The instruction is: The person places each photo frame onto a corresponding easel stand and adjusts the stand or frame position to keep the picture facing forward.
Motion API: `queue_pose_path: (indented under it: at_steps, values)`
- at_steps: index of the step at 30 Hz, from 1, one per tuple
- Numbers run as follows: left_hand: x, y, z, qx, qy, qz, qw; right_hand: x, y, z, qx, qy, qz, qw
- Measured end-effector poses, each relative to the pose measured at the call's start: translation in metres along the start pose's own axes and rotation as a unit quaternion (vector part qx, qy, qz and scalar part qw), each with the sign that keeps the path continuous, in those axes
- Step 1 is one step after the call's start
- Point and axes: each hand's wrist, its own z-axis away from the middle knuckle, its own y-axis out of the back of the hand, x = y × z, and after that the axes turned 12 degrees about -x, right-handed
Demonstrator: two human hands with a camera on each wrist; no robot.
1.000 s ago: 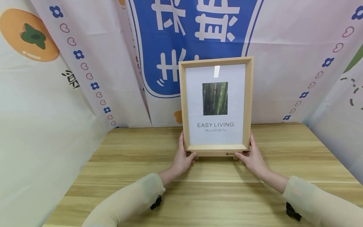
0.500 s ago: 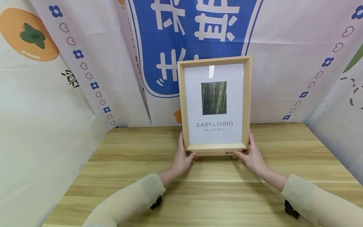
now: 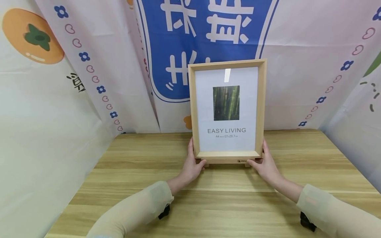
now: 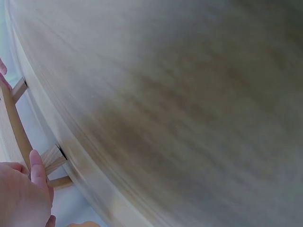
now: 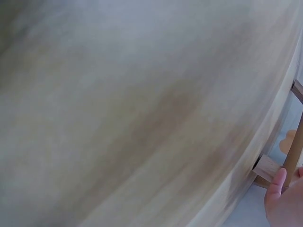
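Observation:
A light wooden picture frame (image 3: 227, 105) stands on a small wooden easel, leaning back slightly. Its white insert shows a bamboo photo and the words EASY LIVING. Under the frame runs the easel's front ledge (image 3: 224, 161), with a small logo at its right. My left hand (image 3: 191, 165) grips the ledge's left end, thumb in front and fingers along the frame's side. At the right end my right hand (image 3: 266, 167) holds it the same way. The left wrist view shows an easel leg (image 4: 53, 160) on the tabletop; another leg (image 5: 267, 168) shows in the right wrist view.
Everything stands on a wood-grain table (image 3: 226, 205), near its back edge. Behind hangs a white printed cloth (image 3: 291, 82) with a blue panel (image 3: 166, 66) and white characters. Similar cloth (image 3: 44, 132) closes off the left side.
Half a second ago the frame's top and the glare on its cover were shifted a little left; both are back right now. Both hands keep their grip on the easel.

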Motion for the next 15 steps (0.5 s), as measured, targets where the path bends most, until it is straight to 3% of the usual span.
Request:
queue_pose_path:
  at_steps: [2,6,10,15]
  values:
    - [0.011,0.000,0.004,-0.004,-0.001,0.006,1.0000,0.001,0.000,0.000,0.002,0.001,0.004,1.000]
    - [0.009,0.001,0.003,-0.006,-0.003,0.008,0.9999,0.001,0.000,0.000,0.002,0.003,-0.001,1.000]
    - [-0.010,0.001,-0.005,-0.004,-0.003,-0.001,1.0000,0.000,0.001,0.000,-0.004,-0.006,-0.005,1.000]
    - [-0.028,0.005,-0.009,-0.001,0.018,-0.064,0.9978,0.000,0.009,0.004,-0.014,-0.036,0.012,0.999]
